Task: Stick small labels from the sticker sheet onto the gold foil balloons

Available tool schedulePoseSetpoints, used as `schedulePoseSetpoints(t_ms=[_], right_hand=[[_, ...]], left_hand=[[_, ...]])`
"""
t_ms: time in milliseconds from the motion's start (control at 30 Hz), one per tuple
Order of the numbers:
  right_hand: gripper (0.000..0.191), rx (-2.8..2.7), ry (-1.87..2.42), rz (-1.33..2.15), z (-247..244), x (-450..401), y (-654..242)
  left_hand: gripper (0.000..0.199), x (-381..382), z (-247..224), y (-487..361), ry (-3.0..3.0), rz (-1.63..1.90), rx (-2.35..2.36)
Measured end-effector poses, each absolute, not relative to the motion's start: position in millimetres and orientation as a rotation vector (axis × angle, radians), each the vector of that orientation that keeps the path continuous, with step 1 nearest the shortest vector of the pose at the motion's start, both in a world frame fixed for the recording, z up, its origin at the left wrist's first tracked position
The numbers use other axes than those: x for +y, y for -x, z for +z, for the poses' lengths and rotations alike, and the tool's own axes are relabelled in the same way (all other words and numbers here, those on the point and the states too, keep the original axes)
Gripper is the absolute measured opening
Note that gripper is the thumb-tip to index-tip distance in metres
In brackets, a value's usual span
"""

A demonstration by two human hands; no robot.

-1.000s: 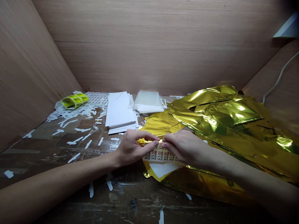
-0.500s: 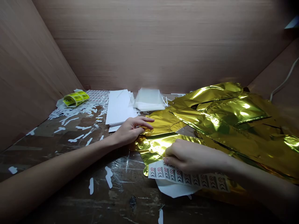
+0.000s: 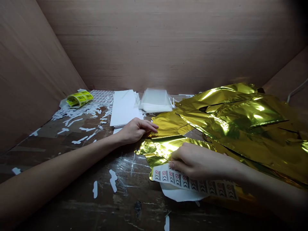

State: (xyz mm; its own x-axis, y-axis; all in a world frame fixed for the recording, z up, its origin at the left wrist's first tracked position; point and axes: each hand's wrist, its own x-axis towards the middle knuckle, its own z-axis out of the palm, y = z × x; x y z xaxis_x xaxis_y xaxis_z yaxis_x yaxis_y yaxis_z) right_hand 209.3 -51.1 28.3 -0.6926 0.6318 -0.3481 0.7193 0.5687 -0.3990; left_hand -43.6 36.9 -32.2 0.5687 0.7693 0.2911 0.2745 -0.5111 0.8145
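- At the middle of the table [image 3: 81, 211], the left hand [image 3: 133, 131] rests at the left edge of a gold foil piece [image 3: 166, 146], fingers close together and loosely bent; whether they pinch anything I cannot tell.
- Nearer and to the right, the right hand [image 3: 186, 160] pinches the far edge of a sticker sheet [image 3: 192, 184], thumb drawn against the bent fingers.
- That sheet slants across the foil, its left end near the foil's left edge; white paper [image 3: 180, 193] juts out from under its near edge.
- Between the two hands, a strip of shiny foil shows, leaving them apart.
- Right of both, a heap of gold foil [image 3: 223, 118] spreads toward the right panel [image 3: 288, 77], bounding the right hand's far side.
- Just beyond the left hand stand white cards [image 3: 124, 107], and right of them clear sleeves [image 3: 156, 100], both near the back wall [image 3: 156, 45].
- Far left, a yellow label roll [image 3: 80, 98] sits by the left panel [image 3: 29, 73].
- Brown tabletop runs from the left forearm to the near side, dotted with white cutouts [image 3: 113, 181].
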Motion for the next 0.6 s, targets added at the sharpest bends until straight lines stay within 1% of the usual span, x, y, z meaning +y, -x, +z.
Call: schedulePoseSetpoints(t_ms=[400,500,600], right_hand=[[0.035,2.635,-1.154,-0.731,27.9,-52.6,-208.7],[0.036,2.649,-1.154,-0.717,28.2,-52.8,-209.1],[0.036,2.669,-1.149,-0.724,27.5,-52.9,-210.4]], left_hand=[[0.024,37.4,-31.7,42.7,-2.076,0.838,0.882],[0.023,34.8,-25.9,42.3,-2.036,0.839,0.821],[0.018,29.4,-19.9,39.9,-1.989,0.869,0.74]])
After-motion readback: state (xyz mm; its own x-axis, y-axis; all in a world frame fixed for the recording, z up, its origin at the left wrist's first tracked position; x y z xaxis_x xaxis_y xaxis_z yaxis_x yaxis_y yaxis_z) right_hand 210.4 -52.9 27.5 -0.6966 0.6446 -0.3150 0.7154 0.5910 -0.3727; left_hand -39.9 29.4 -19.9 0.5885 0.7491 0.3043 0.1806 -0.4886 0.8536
